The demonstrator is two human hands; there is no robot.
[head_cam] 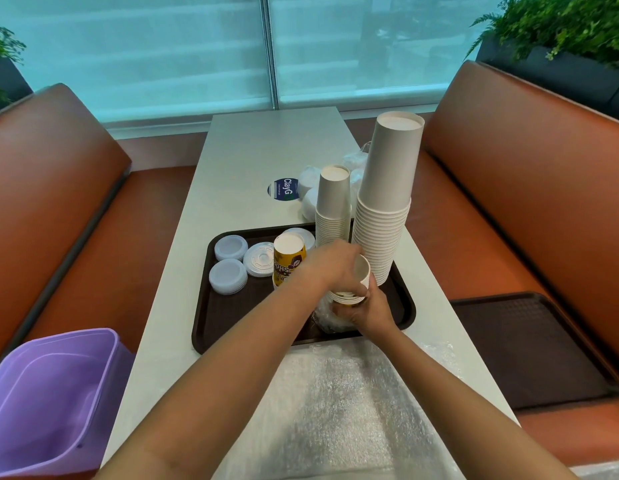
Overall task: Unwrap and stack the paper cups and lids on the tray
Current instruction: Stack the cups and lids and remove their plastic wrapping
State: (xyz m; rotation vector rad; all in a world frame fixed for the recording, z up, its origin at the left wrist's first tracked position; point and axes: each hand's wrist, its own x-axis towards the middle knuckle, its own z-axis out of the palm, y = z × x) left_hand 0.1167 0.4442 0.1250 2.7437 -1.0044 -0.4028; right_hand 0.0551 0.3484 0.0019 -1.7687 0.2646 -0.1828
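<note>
A dark brown tray (231, 317) lies on the white table. On it stand two upside-down stacks of white paper cups, a tall one (387, 202) and a shorter one (333, 206), plus a yellow printed cup stack (289, 259). White lids (228, 276) lie in small piles at the tray's left. My left hand (332, 265) grips a small stack of cups (361, 271) from above. My right hand (368, 311) holds the lower end of that stack, where clear plastic wrap (327, 318) is bunched.
More wrapped lids (309, 188) lie on the table behind the tray. A sheet of bubble wrap (339, 403) covers the near table. A purple bin (51, 400) sits on the left bench, a second dark tray (529, 344) on the right bench.
</note>
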